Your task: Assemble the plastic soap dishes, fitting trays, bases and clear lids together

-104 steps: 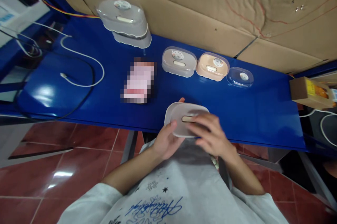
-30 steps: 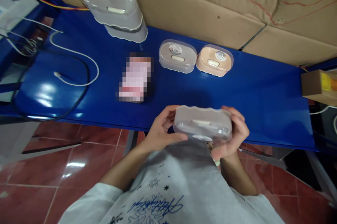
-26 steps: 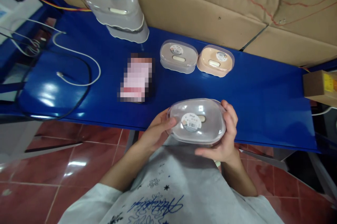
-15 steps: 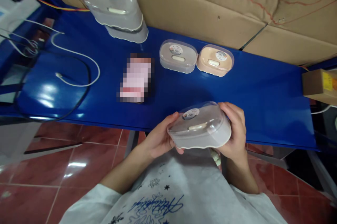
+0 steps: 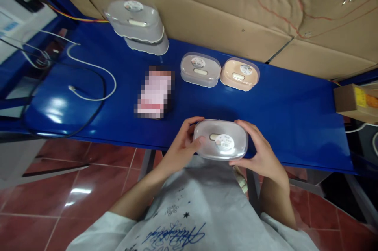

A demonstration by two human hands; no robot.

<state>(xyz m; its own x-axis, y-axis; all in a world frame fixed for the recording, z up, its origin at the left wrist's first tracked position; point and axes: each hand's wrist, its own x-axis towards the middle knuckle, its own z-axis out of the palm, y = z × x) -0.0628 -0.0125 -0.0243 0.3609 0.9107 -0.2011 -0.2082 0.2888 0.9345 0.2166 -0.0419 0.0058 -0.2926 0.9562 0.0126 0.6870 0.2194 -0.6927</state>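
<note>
Between my two hands is a grey plastic box with a clear lid (image 5: 206,150), held up at the table's front edge. A round white label and a cream oval tab show on its top. My left hand (image 5: 184,144) grips its left end, thumb over the lid. At the other end, my right hand (image 5: 261,148) has its fingers along the far side and its thumb at the near edge. Farther back on the blue table stand a similar grey box (image 5: 190,76) and a peach box (image 5: 228,78), side by side and both lidded.
Two grey boxes (image 5: 153,26) are stacked at the back left. A phone-like item (image 5: 153,93), pixelated, lies left of centre. White and black cables (image 5: 115,80) curl on the left. An open cardboard box (image 5: 348,103) sits at the right end. Cardboard (image 5: 206,19) lines the back.
The held box has been turned in my hands, so its label now lies nearer me and its top faces up more. Both hands have shifted their hold.
</note>
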